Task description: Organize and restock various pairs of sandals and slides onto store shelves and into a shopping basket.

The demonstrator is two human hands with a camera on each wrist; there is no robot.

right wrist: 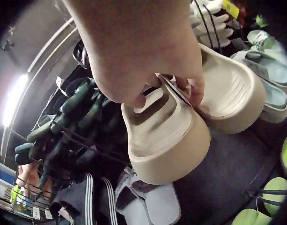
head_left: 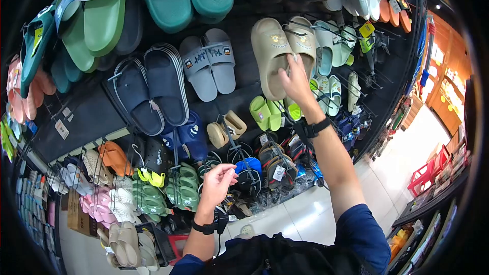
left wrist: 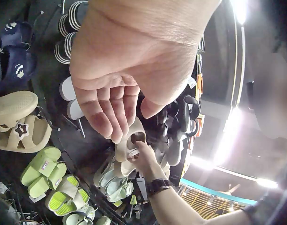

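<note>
A pair of beige slides with a printed motif hangs on the rack in the head view. My right hand [head_left: 297, 84] grips the left beige slide [head_left: 270, 46] at the inner side of its strap. In the right wrist view the thumb lies at the opening of that slide [right wrist: 169, 150], and the fingers reach between it and the other beige slide [right wrist: 232, 93]. A thin, pale flat piece [right wrist: 175, 89] shows between thumb and fingers. My left hand [head_left: 218, 186] hovers lower down before the rack, its fingers loosely bent and holding nothing.
Grey slides [head_left: 211, 66] and dark navy slides [head_left: 165, 84] hang left of the beige pair. Lime green slides [head_left: 266, 113] hang below it, pale mint ones [head_left: 324, 51] to its right. Wire hooks jut from the black rack. Red plastic stools [head_left: 428, 173] stand on the tiled floor at right.
</note>
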